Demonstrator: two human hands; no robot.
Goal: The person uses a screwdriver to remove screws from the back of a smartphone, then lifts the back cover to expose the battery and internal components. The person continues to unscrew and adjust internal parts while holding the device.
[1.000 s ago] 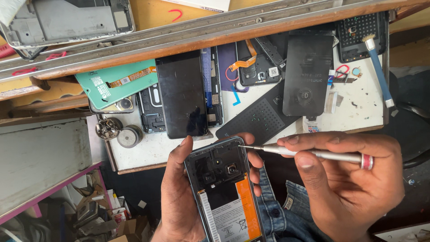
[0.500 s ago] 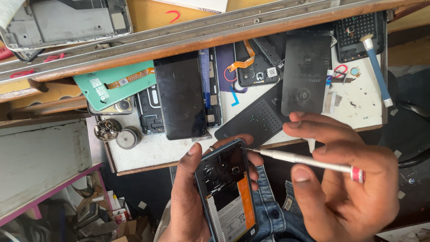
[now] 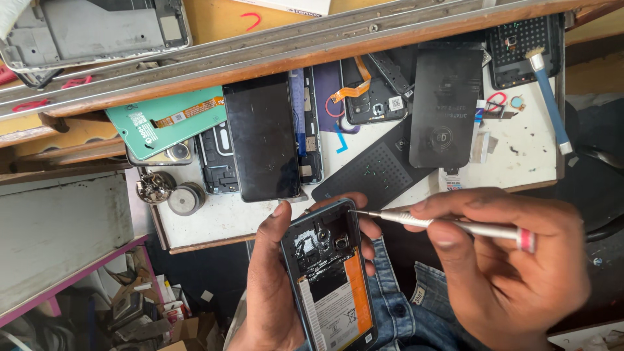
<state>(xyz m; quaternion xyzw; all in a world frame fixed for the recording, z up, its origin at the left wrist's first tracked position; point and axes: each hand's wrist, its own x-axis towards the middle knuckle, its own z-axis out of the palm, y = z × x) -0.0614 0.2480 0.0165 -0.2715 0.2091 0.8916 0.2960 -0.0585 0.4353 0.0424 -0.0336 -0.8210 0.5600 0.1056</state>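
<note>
- Below the front edge of the white work table point(image 3: 214, 224), the left hand point(image 3: 273, 286) grips an opened phone point(image 3: 329, 276) from its left side, thumb along the near edge and fingertips curling round the far edge.
- The phone has its back cover off, so a dark circuit area shows above a battery point(image 3: 338, 305) with a white and orange label.
- The right hand point(image 3: 513, 266) pinches a slim silver screwdriver point(image 3: 455, 226) between thumb and fingers; its tip sits at the phone's upper right corner.
- On the table lie a black phone screen point(image 3: 261, 136), a green back cover point(image 3: 166, 120), a dark perforated mat point(image 3: 377, 172), a black back panel point(image 3: 447, 107) and a blue-handled brush point(image 3: 549, 101).
- Blue jeans point(image 3: 403, 312) show beneath the hands.
</note>
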